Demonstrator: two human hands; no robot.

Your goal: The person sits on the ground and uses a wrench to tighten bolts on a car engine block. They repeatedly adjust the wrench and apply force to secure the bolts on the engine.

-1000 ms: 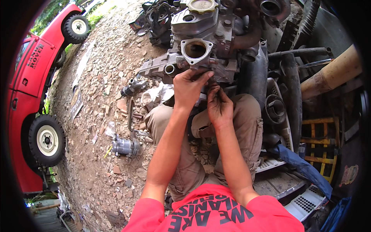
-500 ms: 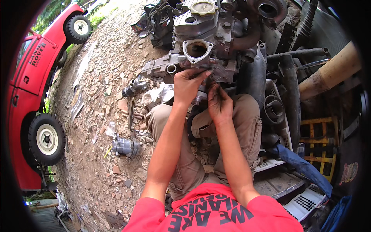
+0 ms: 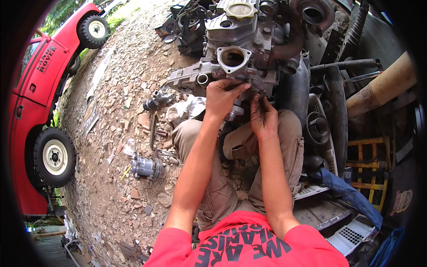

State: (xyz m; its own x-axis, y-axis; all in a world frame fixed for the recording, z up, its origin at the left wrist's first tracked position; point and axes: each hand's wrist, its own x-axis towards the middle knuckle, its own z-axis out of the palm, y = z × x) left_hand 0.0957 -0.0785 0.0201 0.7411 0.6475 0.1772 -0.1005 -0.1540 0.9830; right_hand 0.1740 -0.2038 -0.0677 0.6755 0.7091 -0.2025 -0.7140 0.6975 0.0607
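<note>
Standing ahead, the engine [image 3: 232, 32] seemingly points its long axis away, its three-cornered flange [image 3: 230, 69] nearer the left hand [image 3: 219, 96] than the right hand [image 3: 264, 118], both bunched at its lower front, whether gripping anything I cannot tell, all by the right edge of the stony ground [image 3: 111, 196].

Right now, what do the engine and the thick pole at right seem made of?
Engine: probably cast metal, dull grey and grimy, judging by its bolt heads and flange. Thick pole: likely bamboo, tan and fairly smooth, apparently ringed like cane.
</note>
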